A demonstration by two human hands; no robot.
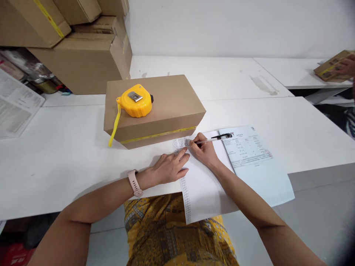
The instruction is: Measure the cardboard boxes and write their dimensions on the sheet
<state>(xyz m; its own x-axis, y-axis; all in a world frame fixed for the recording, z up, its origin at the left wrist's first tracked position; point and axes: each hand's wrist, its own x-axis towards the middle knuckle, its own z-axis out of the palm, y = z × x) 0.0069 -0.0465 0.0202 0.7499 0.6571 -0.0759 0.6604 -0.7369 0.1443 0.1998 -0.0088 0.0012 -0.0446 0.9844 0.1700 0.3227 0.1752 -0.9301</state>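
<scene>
1. Right hand (203, 149) pinching a pen (211, 139) over the white sheet (205, 190), just front-right of the cardboard box (172, 96)!
2. Left hand (169, 168), fingers lightly spread, rests on that sheet, in front of the box.
3. One column of marks down the left margin, a second seemingly begun (tiny script, this); most visible paper bare.
4. Tape measure (135, 105) atop the box, printed form (246, 146) to its right.
5. White worktop (69, 159) beneath it, stacked cartons (83, 62) behind-left, pale wall (222, 29) beyond, another person's hand (346, 65) on a small carton (325, 72) far right.
</scene>
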